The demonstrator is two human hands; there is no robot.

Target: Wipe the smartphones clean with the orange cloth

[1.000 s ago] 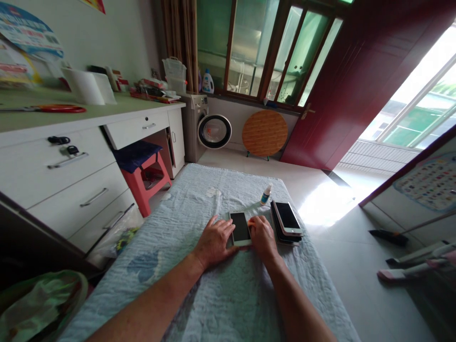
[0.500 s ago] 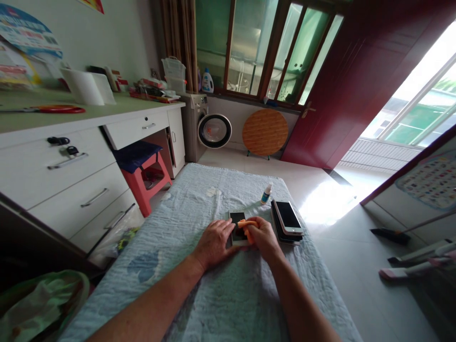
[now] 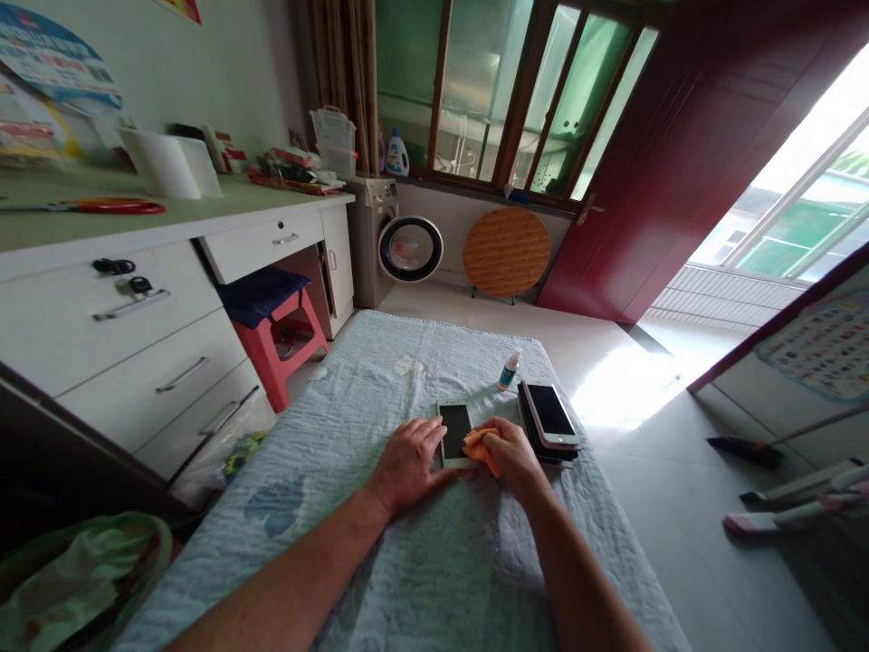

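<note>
A white smartphone [image 3: 455, 430] with a dark screen lies face up on the cloth-covered table. My left hand [image 3: 411, 462] holds it in place, fingertips along its left edge and thumb by its lower edge. Bunched in my right hand [image 3: 510, 453] is an orange cloth [image 3: 481, 447], which my closed fingers keep at the phone's right side, over the screen's edge. Just beyond stands a small spray bottle [image 3: 509, 369], upright. To the right of my right hand is a stack of phones, with a white phone [image 3: 551, 414] on top.
A pale blue quilted cloth [image 3: 407, 362] covers the table. Drawers [image 3: 156, 326] and a red stool [image 3: 285, 335] stand to the left, a lined bin [image 3: 81, 580] at lower left. Behind are a washing machine [image 3: 373, 235] with its door ajar and a round wooden tabletop [image 3: 506, 254].
My right hand with the orange cloth has shifted slightly right, uncovering more of the phone's screen. The cloth is bunched differently. My left hand stays in place on the phone.
</note>
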